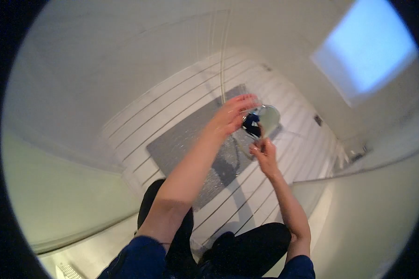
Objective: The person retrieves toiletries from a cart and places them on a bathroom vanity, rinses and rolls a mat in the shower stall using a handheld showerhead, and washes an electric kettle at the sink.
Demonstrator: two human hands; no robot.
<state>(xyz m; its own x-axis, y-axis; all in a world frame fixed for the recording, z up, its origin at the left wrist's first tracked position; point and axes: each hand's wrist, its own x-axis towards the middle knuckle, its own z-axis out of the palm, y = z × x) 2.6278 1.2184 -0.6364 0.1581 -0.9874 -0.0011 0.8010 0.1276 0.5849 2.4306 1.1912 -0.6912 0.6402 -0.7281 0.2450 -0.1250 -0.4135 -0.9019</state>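
In front of me, above the floor, is a round, shiny, mirror-like piece (271, 117) with a bright rim and a dark blue reflection on its left side. My right hand (266, 156) is closed at its lower edge, thumb and fingers pinching it there. My left hand (235, 114) reaches to its upper left edge with fingers stretched out, palm turned toward it. Whether the left fingers touch the rim I cannot tell. Thin clear streaks, like water, show around the left fingertips.
A wet grey mat (186, 135) lies on the white slatted floor (146, 109). A pale hose (223, 69) hangs down from above. Frosted curved panels (70, 195) stand on both sides. A bright window (365, 51) is at upper right. My dark-clothed knees (260, 244) are below.
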